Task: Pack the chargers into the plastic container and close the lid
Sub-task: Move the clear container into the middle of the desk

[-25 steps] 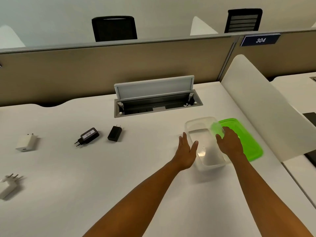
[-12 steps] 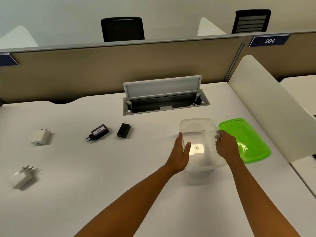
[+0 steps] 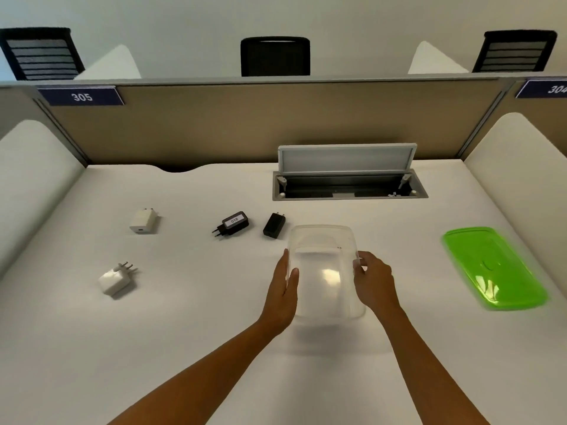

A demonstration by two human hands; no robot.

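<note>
I see a white desk with a clear plastic container near the middle. My left hand lies flat against its left wall, fingers together; my right hand clamps its right rim. Left of the container lie four chargers; the green lid lies well right of it.
</note>
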